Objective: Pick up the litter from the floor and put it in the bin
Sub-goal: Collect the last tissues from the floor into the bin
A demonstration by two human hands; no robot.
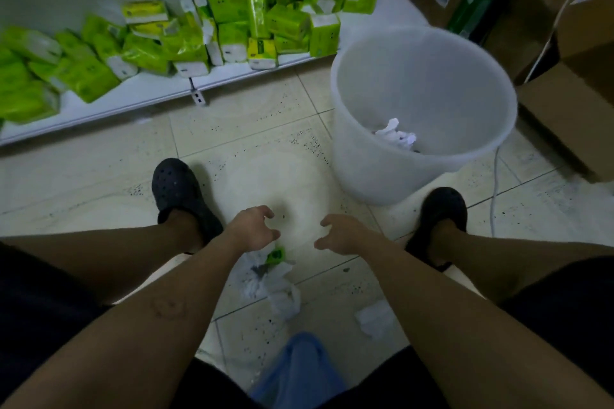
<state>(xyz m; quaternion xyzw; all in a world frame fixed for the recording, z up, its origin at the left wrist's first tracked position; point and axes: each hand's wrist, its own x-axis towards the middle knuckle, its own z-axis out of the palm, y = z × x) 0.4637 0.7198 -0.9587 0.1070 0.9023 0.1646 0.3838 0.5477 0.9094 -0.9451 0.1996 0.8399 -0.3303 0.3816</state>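
A white round bin [365, 173] stands on the tiled floor at the right, with crumpled white paper [397, 136] in its bottom. Between my feet lies a torn white wrapper with a green patch [265, 269]. A second crumpled tissue [373, 322] lies further right, and a blue plastic bag [299, 372] lies close to me. My left hand [254, 229] hovers just above the wrapper with curled, parted fingers and nothing in it. My right hand [344, 234] is beside it, also open and holding nothing.
A low white shelf [159, 90] along the back holds several green tissue packs [232, 20]. Cardboard boxes [571, 103] stand at the right behind the bin. A white cable [495, 189] runs down the floor beside my right shoe [443, 212]. My left shoe [179, 189] is at centre left.
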